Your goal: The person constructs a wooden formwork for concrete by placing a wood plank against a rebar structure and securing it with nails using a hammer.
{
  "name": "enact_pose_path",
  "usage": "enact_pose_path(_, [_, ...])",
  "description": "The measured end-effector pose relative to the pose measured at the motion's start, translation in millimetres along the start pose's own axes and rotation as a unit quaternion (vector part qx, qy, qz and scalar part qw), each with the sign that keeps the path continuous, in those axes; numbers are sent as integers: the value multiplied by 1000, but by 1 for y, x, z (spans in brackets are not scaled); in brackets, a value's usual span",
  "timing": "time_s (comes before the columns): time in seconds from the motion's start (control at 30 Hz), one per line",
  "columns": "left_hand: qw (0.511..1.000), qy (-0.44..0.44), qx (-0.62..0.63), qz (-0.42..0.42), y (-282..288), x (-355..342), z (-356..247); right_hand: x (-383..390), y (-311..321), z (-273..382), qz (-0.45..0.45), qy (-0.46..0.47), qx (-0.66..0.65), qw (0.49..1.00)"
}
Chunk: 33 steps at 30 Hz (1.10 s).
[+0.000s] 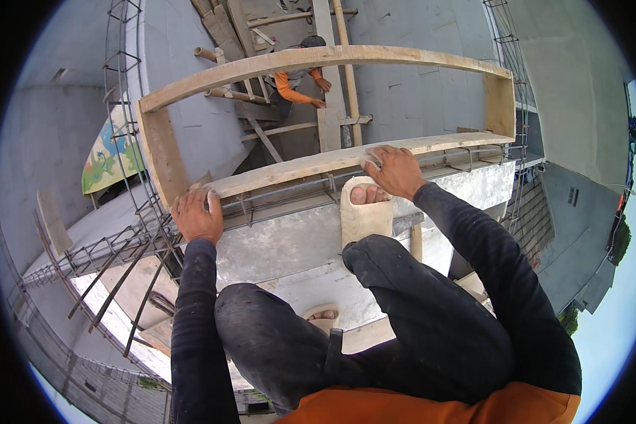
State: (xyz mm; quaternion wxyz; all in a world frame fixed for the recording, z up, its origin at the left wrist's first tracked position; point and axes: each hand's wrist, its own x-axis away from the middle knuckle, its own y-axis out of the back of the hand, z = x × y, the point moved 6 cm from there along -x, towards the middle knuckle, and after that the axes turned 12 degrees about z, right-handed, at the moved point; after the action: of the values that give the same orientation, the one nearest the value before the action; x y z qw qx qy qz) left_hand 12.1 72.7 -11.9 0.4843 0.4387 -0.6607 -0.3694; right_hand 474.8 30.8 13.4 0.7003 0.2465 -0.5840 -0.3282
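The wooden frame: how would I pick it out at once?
Start at the orange shirt along the bottom edge and follow the dark sleeves up to the left hand and right hand. Both touch the near side of the wooden frame. Unlike the bamboo pole beyond, it is flat boards joined into one large open four-sided shape.

Bright, diffuse daylight fills my round fisheye view.
Pale sky glows at the lower right, and the ledge shines whitish; my dark trousers lose detail. Distortion bows the wooden frame inside black corners. My left hand and right hand look sharp.
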Motion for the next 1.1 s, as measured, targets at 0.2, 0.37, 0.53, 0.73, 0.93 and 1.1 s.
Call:
enact_pose_path(0.2, [1000, 7, -18, 12, -2, 0, 4, 0, 3, 2, 5, -6, 4, 1000])
enact_pose_path(0.37, [1000, 7, -29, 5, -4, 0, 5, 0, 4, 2, 2, -2, 11, 1000])
enact_pose_path(0.53, [999, 6, -38, 4, -2, 1, 4, -1, 4, 2, 16, -3, 13, 1000])
enact_pose_path(0.73, [999, 8, -31, 8, 0, 1, 1, -1, 3, 2, 14, -1, 19, 1000])
enact_pose_path(0.93, [999, 11, -30, 18, 0, 0, 2, 0, 3, 2, 11, -5, 21, 1000])
enact_pose_path(1.1, [999, 21, -38, 26, -2, 0, 4, -2, 3, 2, 26, -8, 16, 999])
